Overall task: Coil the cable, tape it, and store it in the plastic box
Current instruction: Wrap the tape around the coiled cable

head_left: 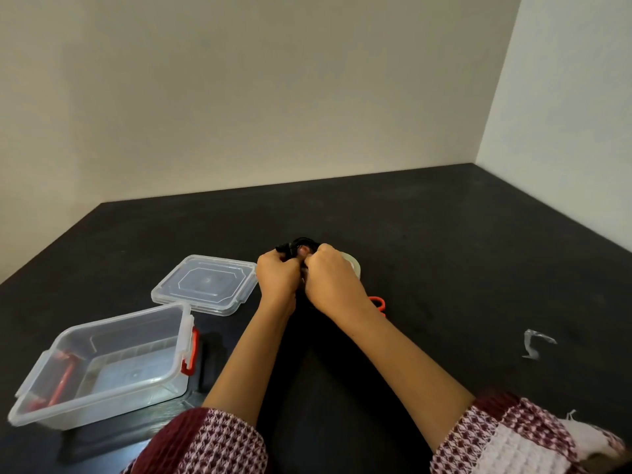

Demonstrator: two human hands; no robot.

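Black cable [301, 248] sits bunched into a small bundle between our two hands, raised a little off the dark table [444, 234], up and to the right of the clear plastic box [102, 364]. From the one head view, our left hand [277, 275] has its fingers curled tight round the near side of the bundle, which we judge keeps the loops from springing apart. Our right hand [330, 282] is closed too, fingertips pinched at the bundle where the hands meet. We cannot tell whether a strip of tape is under them.

The tape roll [353, 263] lies on the far side of our right hand from the box, half hidden by the knuckles, close by so a strip can be pulled without letting the coil go. A red loop [378, 302], probably a scissors handle, shows by our right wrist, also on the side away from the box.

The box stands open, its red latches [189, 354] hanging loose, with nothing of the cable in it. Its lid [205, 283] lies flat just beyond it, between box and hands, leaving the mouth free for the drop. A crumpled scrap of clear tape [535, 343] lies far to the right of the box.

We judge we are at the taping step, with storing not yet begun.
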